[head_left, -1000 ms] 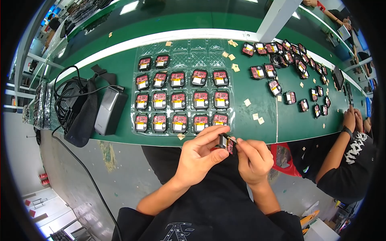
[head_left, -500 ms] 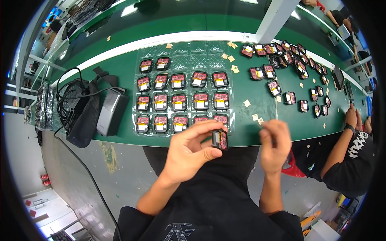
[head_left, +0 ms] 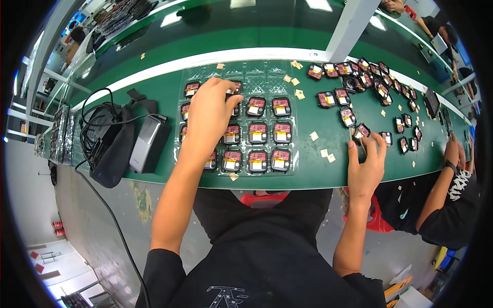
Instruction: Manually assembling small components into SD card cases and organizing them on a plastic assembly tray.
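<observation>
My left hand (head_left: 209,110) reaches over the clear plastic tray (head_left: 294,169), its thumb and fingers round a small black square electronic module (head_left: 234,86) in the far row. The module has a red face; similar ones in the tray also show a yellow strip and a white patch. My hand and forearm hide part of the tray's left columns. To the right, my right hand (head_left: 366,167) has its thumb and fingers about another such module (head_left: 363,130), tilted on the green table (head_left: 313,177). The fingers partly cover that module.
Many loose modules (head_left: 382,90) cluster at the right. Small beige squares (head_left: 314,136) are scattered about. Left of the tray stand a grey box-shaped device (head_left: 149,143) and a black pouch with cables (head_left: 110,164). A co-worker's arm (head_left: 436,197) rests at the far right.
My left hand has carried its module from the front edge to the tray's far row. My right hand has moved forward to a loose module. The view has shifted slightly.
</observation>
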The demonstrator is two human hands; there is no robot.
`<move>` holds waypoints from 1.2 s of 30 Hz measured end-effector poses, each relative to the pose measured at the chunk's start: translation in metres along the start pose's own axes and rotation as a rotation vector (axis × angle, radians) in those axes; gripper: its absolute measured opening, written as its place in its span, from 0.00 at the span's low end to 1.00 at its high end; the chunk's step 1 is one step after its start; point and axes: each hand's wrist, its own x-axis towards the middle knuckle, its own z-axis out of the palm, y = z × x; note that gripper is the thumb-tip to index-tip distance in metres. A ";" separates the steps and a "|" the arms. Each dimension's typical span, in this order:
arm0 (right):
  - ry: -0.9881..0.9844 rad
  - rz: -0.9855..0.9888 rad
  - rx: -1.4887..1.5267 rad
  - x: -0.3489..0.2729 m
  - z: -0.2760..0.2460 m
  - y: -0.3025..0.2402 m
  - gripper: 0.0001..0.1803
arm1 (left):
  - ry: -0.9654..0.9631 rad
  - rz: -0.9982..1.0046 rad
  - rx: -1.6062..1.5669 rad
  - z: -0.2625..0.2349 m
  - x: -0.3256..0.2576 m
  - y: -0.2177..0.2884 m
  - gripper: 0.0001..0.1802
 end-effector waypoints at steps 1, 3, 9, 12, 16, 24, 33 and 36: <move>-0.007 -0.007 0.016 0.001 0.001 0.000 0.15 | 0.021 0.002 0.063 0.005 -0.001 -0.001 0.14; -0.018 -0.011 0.050 0.003 0.000 -0.003 0.14 | 0.033 0.054 0.192 0.009 -0.003 -0.003 0.15; -0.011 -0.056 0.036 0.003 0.003 0.003 0.11 | 0.051 0.100 0.444 0.010 -0.010 0.007 0.19; 0.063 -0.090 0.123 0.001 0.000 0.000 0.12 | 0.158 0.126 0.162 0.001 -0.019 0.027 0.19; -0.050 -0.217 0.623 -0.020 -0.017 -0.012 0.21 | -0.122 0.132 -0.566 -0.012 -0.055 0.065 0.20; -0.463 -0.260 1.135 -0.044 -0.023 -0.048 0.28 | -0.478 -0.275 -1.547 0.012 -0.113 0.087 0.39; -0.544 -0.394 1.045 -0.040 -0.030 -0.057 0.26 | -0.536 -0.469 -1.766 0.012 -0.125 0.085 0.44; -0.622 -0.486 1.005 -0.033 -0.037 -0.056 0.23 | -0.848 -0.575 -1.861 0.013 -0.129 0.069 0.43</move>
